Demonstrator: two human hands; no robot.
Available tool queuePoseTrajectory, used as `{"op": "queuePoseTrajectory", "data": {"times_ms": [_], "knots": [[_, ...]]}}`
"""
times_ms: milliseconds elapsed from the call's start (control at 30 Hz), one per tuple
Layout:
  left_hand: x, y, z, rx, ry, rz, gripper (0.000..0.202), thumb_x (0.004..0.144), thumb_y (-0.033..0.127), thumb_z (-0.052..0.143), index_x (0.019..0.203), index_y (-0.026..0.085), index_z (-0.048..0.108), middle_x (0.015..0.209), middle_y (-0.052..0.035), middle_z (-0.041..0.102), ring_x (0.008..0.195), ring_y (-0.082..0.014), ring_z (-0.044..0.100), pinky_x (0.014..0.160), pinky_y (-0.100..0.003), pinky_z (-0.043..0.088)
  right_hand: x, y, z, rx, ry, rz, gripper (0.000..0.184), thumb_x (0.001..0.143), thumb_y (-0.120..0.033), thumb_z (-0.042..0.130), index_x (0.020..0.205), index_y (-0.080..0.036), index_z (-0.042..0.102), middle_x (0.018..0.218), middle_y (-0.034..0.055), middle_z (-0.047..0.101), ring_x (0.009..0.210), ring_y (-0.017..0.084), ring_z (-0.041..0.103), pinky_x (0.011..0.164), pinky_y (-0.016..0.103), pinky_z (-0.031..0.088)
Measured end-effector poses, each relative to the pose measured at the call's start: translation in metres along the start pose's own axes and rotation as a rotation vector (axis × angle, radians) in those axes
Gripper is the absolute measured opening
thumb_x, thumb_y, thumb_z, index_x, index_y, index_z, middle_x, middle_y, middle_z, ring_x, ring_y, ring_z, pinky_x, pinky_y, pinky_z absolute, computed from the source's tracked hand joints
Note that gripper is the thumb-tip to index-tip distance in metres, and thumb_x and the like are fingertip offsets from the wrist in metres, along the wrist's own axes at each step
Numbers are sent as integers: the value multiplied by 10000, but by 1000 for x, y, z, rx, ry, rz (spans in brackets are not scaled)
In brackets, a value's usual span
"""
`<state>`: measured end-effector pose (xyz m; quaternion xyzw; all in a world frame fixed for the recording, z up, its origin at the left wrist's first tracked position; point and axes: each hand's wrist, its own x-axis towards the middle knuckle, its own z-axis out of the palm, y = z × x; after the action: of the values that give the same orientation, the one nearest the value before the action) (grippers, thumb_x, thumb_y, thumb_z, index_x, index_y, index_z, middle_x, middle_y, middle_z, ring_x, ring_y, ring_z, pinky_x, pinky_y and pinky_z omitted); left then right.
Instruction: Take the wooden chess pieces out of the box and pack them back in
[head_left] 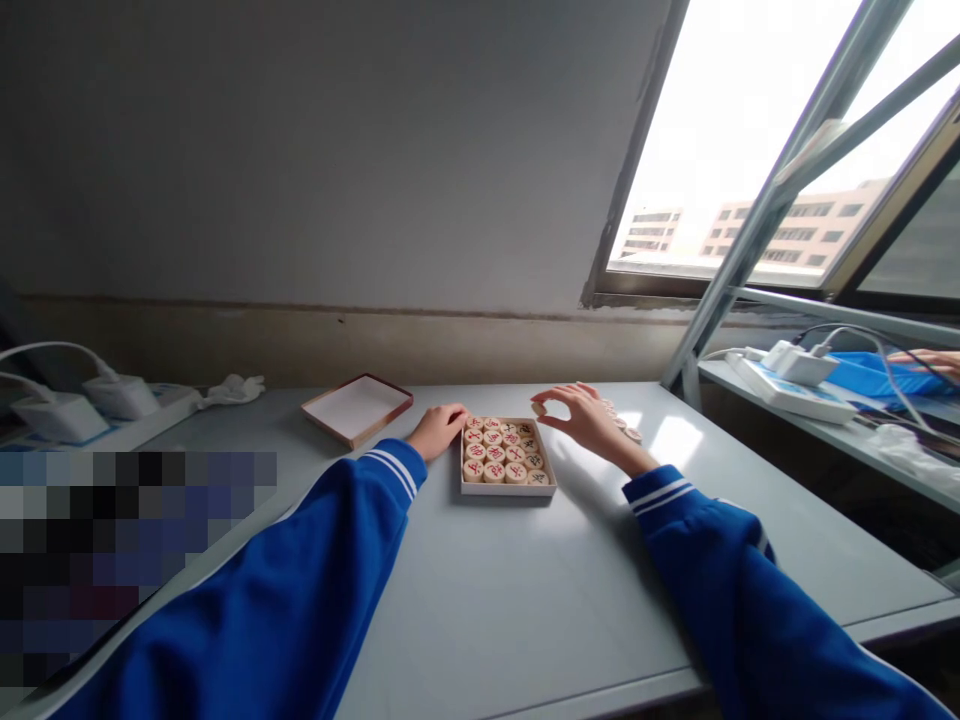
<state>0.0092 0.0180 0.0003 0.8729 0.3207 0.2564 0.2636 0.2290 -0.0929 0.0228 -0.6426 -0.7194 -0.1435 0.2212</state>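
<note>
An open shallow box holds rows of round wooden Chinese chess pieces, most marked in red and some along the right side in dark green or black. My left hand is at the box's upper left corner, its fingers closed together against the edge. Just past the box's upper right corner, my right hand pinches a single Chinese chess piece between thumb and fingertips, raised above the rim. More loose pieces lie on the table behind my right hand, which partly hides them.
The box lid rests inside up on the grey table, to the left. Power strips with white chargers stand at far left and on the right-hand shelf. A metal post rises at right. Another person's hand shows at far right.
</note>
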Motion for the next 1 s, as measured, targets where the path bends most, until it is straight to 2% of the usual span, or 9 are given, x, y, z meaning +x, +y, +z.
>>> {"op": "queuePoseTrajectory", "data": {"times_ms": [133, 233, 300, 400, 467, 533, 633, 833, 1000], "knots": [[1, -1, 0, 16, -3, -5, 285, 779, 268, 357, 807, 144, 612, 876, -64, 657, 823, -173, 576, 750, -248, 417, -11, 41, -3, -226, -7, 154, 163, 768, -317, 507, 847, -229, 619, 950, 44, 635, 920, 245, 524, 923, 554, 164], [1, -2, 1, 14, -4, 1, 287, 781, 269, 355, 809, 144, 612, 879, -64, 657, 825, -174, 576, 752, -249, 420, -15, 52, -6, -237, -2, 180, 200, 772, -329, 494, 894, -242, 627, 991, 51, 620, 953, 260, 509, 922, 573, 170], [0, -2, 0, 9, -4, 4, 284, 781, 267, 355, 807, 147, 611, 873, -58, 659, 823, -170, 578, 749, -245, 423, -12, 41, -9, -96, -25, 117, 223, 782, -328, 484, 944, -252, 618, 1018, 46, 608, 946, 240, 520, 900, 506, 282], [0, -1, 0, 4, 3, 4, 278, 780, 262, 359, 801, 146, 610, 869, -55, 660, 820, -166, 580, 751, -241, 424, -5, 5, -12, 211, -147, -79, 269, 793, -335, 481, 1026, -255, 588, 1062, 39, 584, 943, 196, 535, 831, 365, 405], [0, -1, 1, 3, 8, 4, 276, 780, 264, 363, 799, 142, 610, 869, -59, 660, 817, -167, 580, 753, -242, 422, -2, -20, -11, 321, -224, -187, 281, 799, -320, 482, 1055, -254, 575, 1072, 38, 578, 936, 177, 539, 822, 323, 416], [0, -1, 1, 5, 10, 8, 276, 779, 267, 367, 800, 140, 611, 868, -61, 660, 813, -168, 580, 753, -245, 419, -2, -37, -8, 329, -246, -227, 267, 812, -280, 468, 1057, -257, 574, 1044, 36, 592, 912, 168, 544, 830, 321, 404], [0, -1, 1, 7, 14, 14, 274, 778, 263, 366, 793, 141, 611, 856, -57, 660, 806, -167, 579, 748, -244, 416, -4, -45, -3, 267, -196, -207, 222, 813, -264, 477, 1001, -250, 593, 946, 27, 623, 868, 164, 550, 853, 342, 373], [0, 1, 0, 10, 5, 6, 273, 783, 262, 361, 788, 137, 603, 854, -60, 657, 809, -167, 576, 744, -244, 414, -5, -20, -8, 169, -95, -79, 191, 774, -365, 524, 890, -237, 605, 864, 12, 635, 815, 162, 558, 837, 360, 357], [-1, 1, -1, 31, -2, -1, 266, 786, 256, 360, 788, 147, 603, 859, -56, 657, 814, -167, 575, 748, -241, 413, -6, 16, -23, 307, -88, 114, 254, 761, -412, 486, 780, -190, 607, 795, 46, 631, 743, 176, 563, 651, 299, 428]]}}
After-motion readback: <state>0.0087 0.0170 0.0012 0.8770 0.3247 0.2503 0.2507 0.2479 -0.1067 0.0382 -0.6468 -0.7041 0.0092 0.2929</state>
